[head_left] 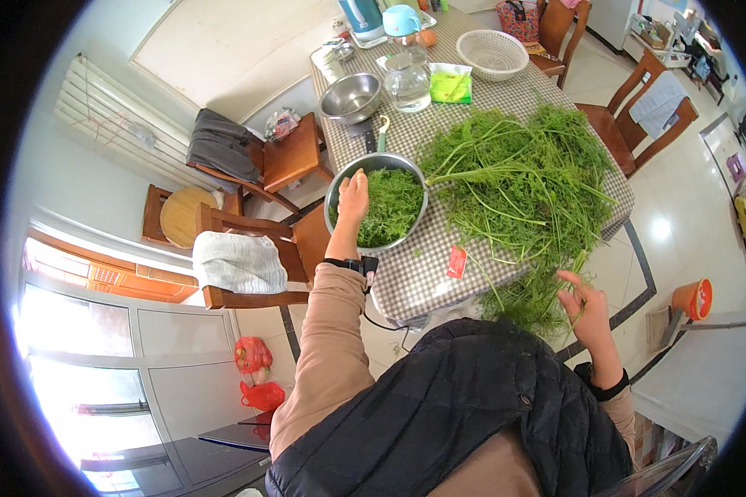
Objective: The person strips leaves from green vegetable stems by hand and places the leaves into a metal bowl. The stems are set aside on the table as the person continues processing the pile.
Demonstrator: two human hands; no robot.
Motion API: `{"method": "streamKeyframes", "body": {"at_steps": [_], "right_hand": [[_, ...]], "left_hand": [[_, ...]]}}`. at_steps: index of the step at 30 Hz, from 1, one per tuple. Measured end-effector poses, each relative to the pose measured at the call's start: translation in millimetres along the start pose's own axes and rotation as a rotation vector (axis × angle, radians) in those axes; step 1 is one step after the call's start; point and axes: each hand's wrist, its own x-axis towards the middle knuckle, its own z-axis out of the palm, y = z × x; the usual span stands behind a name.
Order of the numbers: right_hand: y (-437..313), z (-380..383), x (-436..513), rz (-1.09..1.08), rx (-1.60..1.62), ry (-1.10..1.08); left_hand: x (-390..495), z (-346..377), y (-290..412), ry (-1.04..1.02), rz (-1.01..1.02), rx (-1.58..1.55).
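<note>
My left hand (pixel 353 197) is over the left side of a stainless steel bowl (pixel 418 227) holding feathery green sprigs (pixel 390 202); its fingertips are near the sprigs, and whether they grip any is unclear. At the table's near right corner, my right hand (pixel 584 305) holds the stems of a leafy green bunch (pixel 525 304) that hangs over the edge. A large heap of the same feathery greens (pixel 522 180) covers the right part of the checked tablecloth (pixel 410 286). Just beyond the bowl lies a peeler or knife with a green handle (pixel 382 138).
A red card (pixel 457 261) lies near the front edge. Farther back stand an empty metal bowl (pixel 350 98), a glass jug (pixel 407 86), a green tissue pack (pixel 451 83) and a white plastic basket (pixel 492 54). Wooden chairs (pixel 255 230) flank the table; an orange bucket (pixel 692 299) is at right.
</note>
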Motion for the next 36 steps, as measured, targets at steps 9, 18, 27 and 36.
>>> {"method": "streamKeyframes", "body": {"at_steps": [9, 18, 27, 36], "right_hand": [[-9, -66, 0, 0.004, 0.208, 0.101], [-54, -134, -4, -0.273, 0.686, 0.043], [17, -188, -19, -0.175, 0.342, 0.814], [68, -114, -48, 0.206, 0.311, 0.457]], "left_hand": [[-89, 82, 109, -0.113, 0.706, -0.135], [-201, 205, 227, -0.913, 0.979, -0.39], [-214, 184, 312, -1.183, 0.616, -0.6], [-233, 161, 366, -1.271, 0.651, -0.586]]}}
